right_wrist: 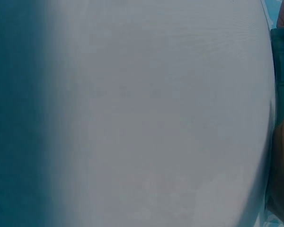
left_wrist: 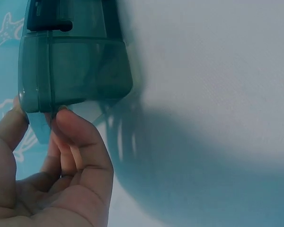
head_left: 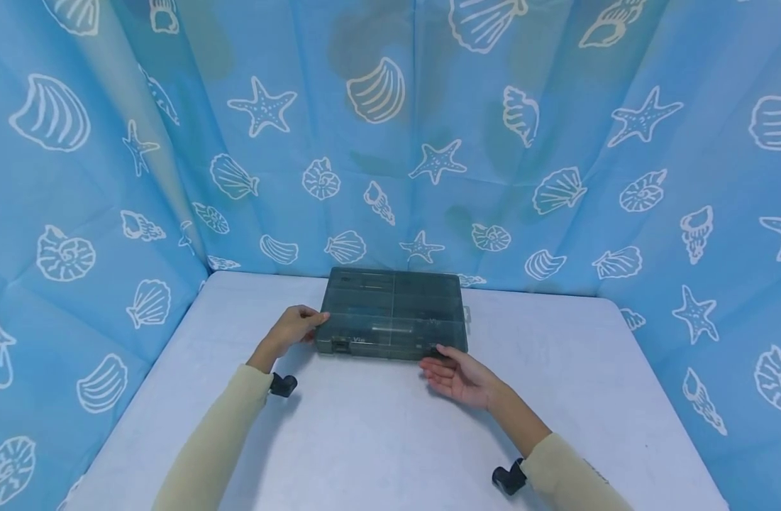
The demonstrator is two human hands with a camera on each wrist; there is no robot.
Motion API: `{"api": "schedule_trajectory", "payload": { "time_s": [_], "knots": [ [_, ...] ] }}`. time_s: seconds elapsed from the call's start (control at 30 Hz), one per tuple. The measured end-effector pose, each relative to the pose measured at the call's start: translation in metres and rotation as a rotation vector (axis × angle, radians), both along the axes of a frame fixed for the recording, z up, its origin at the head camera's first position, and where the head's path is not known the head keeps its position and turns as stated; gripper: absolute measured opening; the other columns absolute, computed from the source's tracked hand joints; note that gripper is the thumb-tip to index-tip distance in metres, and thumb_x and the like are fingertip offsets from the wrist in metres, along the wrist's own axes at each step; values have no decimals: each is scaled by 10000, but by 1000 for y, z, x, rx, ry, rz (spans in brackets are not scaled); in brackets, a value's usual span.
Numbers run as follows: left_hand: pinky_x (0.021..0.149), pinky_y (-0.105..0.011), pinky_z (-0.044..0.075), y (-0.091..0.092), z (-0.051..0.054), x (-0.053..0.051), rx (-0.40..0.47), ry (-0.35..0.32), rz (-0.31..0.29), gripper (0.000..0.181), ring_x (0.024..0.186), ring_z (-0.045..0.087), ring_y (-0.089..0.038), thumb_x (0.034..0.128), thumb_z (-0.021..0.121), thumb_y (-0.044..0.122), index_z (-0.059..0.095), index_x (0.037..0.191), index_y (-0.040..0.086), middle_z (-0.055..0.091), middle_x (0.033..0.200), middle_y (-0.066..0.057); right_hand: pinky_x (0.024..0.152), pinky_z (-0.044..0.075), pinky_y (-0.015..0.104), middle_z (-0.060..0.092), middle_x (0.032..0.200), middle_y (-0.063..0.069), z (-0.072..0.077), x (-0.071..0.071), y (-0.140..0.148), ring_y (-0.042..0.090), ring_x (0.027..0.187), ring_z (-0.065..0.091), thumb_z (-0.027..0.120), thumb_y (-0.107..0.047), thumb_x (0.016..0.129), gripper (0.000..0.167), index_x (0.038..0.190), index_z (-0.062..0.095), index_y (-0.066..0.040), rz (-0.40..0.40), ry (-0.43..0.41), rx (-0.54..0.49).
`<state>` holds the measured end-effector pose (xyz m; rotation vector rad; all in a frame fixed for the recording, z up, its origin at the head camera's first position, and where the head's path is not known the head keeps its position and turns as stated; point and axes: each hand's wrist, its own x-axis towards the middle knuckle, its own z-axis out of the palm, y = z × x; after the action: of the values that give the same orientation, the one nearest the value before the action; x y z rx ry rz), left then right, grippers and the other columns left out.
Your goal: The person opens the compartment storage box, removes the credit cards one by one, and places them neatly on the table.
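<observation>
Head view, white table (head_left: 364, 440), blue curtain (head_left: 377, 167) (shell-printed) behind dark case (head_left: 393, 305)

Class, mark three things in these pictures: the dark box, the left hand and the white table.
Dark box (head_left: 392, 306): head view, middle of its top face.
Left hand (head_left: 289, 329): head view, back of the hand.
White table (head_left: 377, 426): head view, bare cloth in front of the box.
</observation>
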<state>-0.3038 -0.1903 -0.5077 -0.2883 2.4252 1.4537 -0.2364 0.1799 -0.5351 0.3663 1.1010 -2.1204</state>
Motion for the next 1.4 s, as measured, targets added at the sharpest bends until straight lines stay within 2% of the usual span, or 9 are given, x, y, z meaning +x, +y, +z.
{"api": "schedule_trajectory", "payload": {
  "time_s": [0.27, 0.47, 0.6, 0.77, 0.97, 1.1, 1.4],
  "knots": [
    [777, -347, 548, 3, 0, 1, 27, 24, -11, 530, 944, 554, -255, 948, 625, 405, 535, 1251, -20, 564, 1136, -161, 963, 484, 315, 691, 1115, 87, -4, 0, 0, 181, 1083, 630, 627, -311, 953, 415, 1242, 546, -26, -25, -6, -24],
    [757, -343, 546, 2, 1, 3, 46, 58, -16, 487, 894, 538, -243, 968, 606, 370, 522, 1245, -22, 552, 1115, -161, 868, 520, 274, 707, 1043, 55, -6, 0, -2, 110, 894, 652, 531, -165, 990, 221, 1118, 660, -40, -6, 36, 18],
    [773, -348, 549, 3, 3, 2, 38, 58, -22, 494, 926, 544, -254, 966, 607, 376, 519, 1253, -17, 552, 1135, -165, 826, 526, 259, 712, 1027, 48, -6, 1, -3, 97, 857, 648, 500, -148, 1000, 230, 1088, 686, -45, -5, 44, 36],
    [805, -364, 548, 3, 3, 3, 36, 43, -20, 492, 960, 543, -261, 965, 609, 376, 515, 1258, -7, 552, 1137, -161, 857, 525, 268, 711, 1058, 60, -7, 2, -2, 102, 875, 654, 512, -142, 1001, 231, 1108, 687, -37, 17, 29, 27],
    [756, -355, 536, 4, -2, 6, 56, 122, 11, 474, 862, 544, -238, 959, 617, 380, 550, 1227, -4, 560, 1069, -144, 882, 526, 275, 702, 1099, 67, -8, 2, -2, 121, 939, 664, 505, -137, 1015, 275, 1236, 606, -9, 62, 53, 33],
    [745, -352, 527, 8, -2, 8, 56, 134, 29, 479, 853, 548, -233, 961, 618, 370, 554, 1242, -13, 570, 1072, -150, 856, 536, 272, 707, 1060, 55, -8, 3, -2, 133, 933, 672, 509, -140, 1015, 334, 1310, 535, 16, 67, 56, 54],
    [763, -393, 531, 7, 2, 8, 47, 130, 28, 456, 820, 543, -234, 974, 606, 331, 549, 1252, -25, 570, 1071, -161, 797, 561, 279, 718, 929, 29, -6, 4, -8, 109, 831, 690, 519, -154, 1017, 213, 1144, 632, -26, 43, 33, 127]
  ]
}}
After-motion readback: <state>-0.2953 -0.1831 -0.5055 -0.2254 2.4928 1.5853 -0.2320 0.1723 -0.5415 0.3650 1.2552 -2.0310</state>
